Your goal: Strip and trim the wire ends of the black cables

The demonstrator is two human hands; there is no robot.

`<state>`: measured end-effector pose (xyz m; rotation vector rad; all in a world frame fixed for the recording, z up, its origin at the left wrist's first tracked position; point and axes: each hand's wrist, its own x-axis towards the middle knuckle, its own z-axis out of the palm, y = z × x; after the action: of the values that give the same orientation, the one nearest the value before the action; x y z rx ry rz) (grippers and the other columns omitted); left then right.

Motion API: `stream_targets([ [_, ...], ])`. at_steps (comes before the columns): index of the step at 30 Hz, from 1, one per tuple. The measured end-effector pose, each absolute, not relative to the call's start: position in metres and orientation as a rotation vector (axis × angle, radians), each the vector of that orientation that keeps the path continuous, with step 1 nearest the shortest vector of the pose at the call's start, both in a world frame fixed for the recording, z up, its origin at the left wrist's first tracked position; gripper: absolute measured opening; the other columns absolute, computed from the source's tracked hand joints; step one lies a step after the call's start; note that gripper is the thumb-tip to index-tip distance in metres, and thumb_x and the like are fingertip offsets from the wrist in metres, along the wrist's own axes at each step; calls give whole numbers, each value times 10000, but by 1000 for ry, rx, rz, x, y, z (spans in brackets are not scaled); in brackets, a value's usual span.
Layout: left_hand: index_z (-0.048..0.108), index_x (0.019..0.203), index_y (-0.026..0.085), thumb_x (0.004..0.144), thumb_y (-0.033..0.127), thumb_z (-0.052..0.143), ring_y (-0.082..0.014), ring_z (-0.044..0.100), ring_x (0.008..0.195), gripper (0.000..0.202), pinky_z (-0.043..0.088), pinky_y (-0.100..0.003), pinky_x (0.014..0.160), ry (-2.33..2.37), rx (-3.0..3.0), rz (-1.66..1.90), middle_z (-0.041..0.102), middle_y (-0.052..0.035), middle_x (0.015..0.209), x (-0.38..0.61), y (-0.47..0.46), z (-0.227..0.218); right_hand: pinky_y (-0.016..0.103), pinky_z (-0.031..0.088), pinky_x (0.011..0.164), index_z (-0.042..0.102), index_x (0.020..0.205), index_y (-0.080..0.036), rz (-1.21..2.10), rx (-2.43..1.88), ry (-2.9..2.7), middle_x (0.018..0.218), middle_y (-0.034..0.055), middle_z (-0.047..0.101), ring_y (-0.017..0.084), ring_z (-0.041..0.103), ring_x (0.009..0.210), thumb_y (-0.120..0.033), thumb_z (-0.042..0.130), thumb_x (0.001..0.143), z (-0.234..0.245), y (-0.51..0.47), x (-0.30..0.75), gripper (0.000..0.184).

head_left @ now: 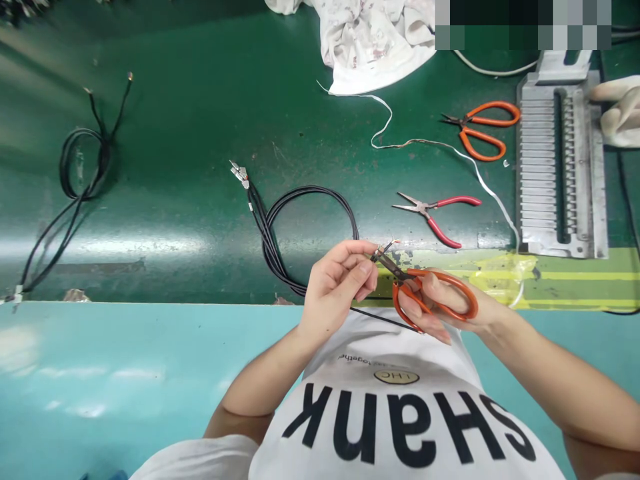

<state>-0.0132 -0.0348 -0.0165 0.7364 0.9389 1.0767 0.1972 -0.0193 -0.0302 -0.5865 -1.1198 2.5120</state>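
My left hand (341,277) pinches the end of a black cable (313,189), whose stripped tip with thin bare wires sticks out past the fingers. The rest of that cable lies coiled on the green bench, with metal connectors (240,175) at its far end. Orange-handled scissors (453,287) are gripped in my right hand (430,300), fingers through the loops. Their blades meet the cable right beside my left fingertips; whether they cut into it I cannot tell. Beyond my hands lie red-handled pliers (425,208) with their jaws apart.
A second pair of orange-handled scissors (483,127) rests near a slotted metal fixture (537,167) at the right. White cloth (375,47) lies at the back, a white cord (440,143) trailing from beside it. Another black cable coil (83,167) is at the left. A pale glove-like thing (623,113) touches the right edge.
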Motion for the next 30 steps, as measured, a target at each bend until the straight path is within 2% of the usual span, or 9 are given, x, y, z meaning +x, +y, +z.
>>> stream_targets([
  [8, 655, 1095, 158, 940, 254, 645, -84, 453, 571, 182, 315, -192, 482, 974, 754, 1067, 556, 12, 649, -13, -36, -16, 199, 330, 377, 537, 755, -163, 2476, -727, -1147, 515, -54, 495, 52, 413, 355, -625, 445, 988, -27, -20, 200, 526],
  [15, 670, 1106, 171, 947, 243, 638, -85, 471, 581, 178, 330, -195, 491, 961, 772, 1076, 576, 6, 674, -13, -37, -18, 181, 334, 324, 529, 731, -178, 2514, -828, -1127, 477, -63, 481, 57, 404, 326, -570, 509, 983, -21, -20, 202, 467],
  [18, 674, 1147, 174, 955, 247, 628, -78, 478, 555, 210, 360, -211, 507, 951, 799, 1051, 609, -2, 699, -13, -37, -17, 200, 329, 313, 533, 692, -187, 2514, -800, -1132, 470, -59, 477, 71, 411, 321, -601, 564, 940, -16, -19, 208, 484],
  [21, 685, 1136, 161, 961, 273, 622, -80, 496, 540, 217, 387, -232, 526, 942, 813, 989, 639, -20, 725, -13, -36, -17, 230, 407, 403, 550, 686, -191, 2260, -846, -1208, 533, -22, 540, 99, 501, 410, -710, 514, 904, -11, -14, 213, 564],
  [23, 700, 1042, 148, 952, 291, 637, -84, 506, 546, 181, 394, -240, 535, 964, 821, 961, 651, -30, 736, -12, -36, -16, 272, 503, 553, 605, 786, -190, 2035, -904, -1284, 718, 34, 660, 138, 608, 567, -766, 462, 888, -8, -11, 213, 602],
  [25, 698, 965, 145, 937, 299, 659, -84, 507, 563, 161, 399, -239, 550, 1014, 846, 943, 649, -28, 734, -10, -36, -15, 308, 535, 689, 630, 900, -202, 1832, -1007, -1343, 901, 62, 700, 184, 667, 758, -705, 570, 876, -4, -10, 208, 507],
  [26, 693, 946, 147, 929, 299, 670, -85, 507, 575, 155, 400, -235, 557, 1040, 864, 937, 641, -21, 727, -9, -36, -13, 310, 532, 718, 627, 919, -212, 1728, -1073, -1358, 947, 61, 700, 197, 672, 829, -620, 669, 858, -3, -11, 205, 415],
  [28, 684, 937, 152, 912, 294, 691, -90, 512, 608, 144, 405, -231, 577, 1087, 905, 921, 622, -9, 722, -6, -36, -9, 303, 519, 746, 598, 905, -233, 1563, -1188, -1343, 969, 42, 699, 201, 664, 902, -412, 808, 809, 0, -13, 198, 292],
  [30, 674, 928, 155, 895, 282, 708, -98, 527, 643, 136, 415, -230, 596, 1125, 944, 915, 620, -9, 744, -3, -36, -5, 312, 518, 776, 558, 868, -243, 1515, -1223, -1294, 976, 31, 708, 197, 664, 908, -309, 839, 785, 3, -15, 192, 300],
])
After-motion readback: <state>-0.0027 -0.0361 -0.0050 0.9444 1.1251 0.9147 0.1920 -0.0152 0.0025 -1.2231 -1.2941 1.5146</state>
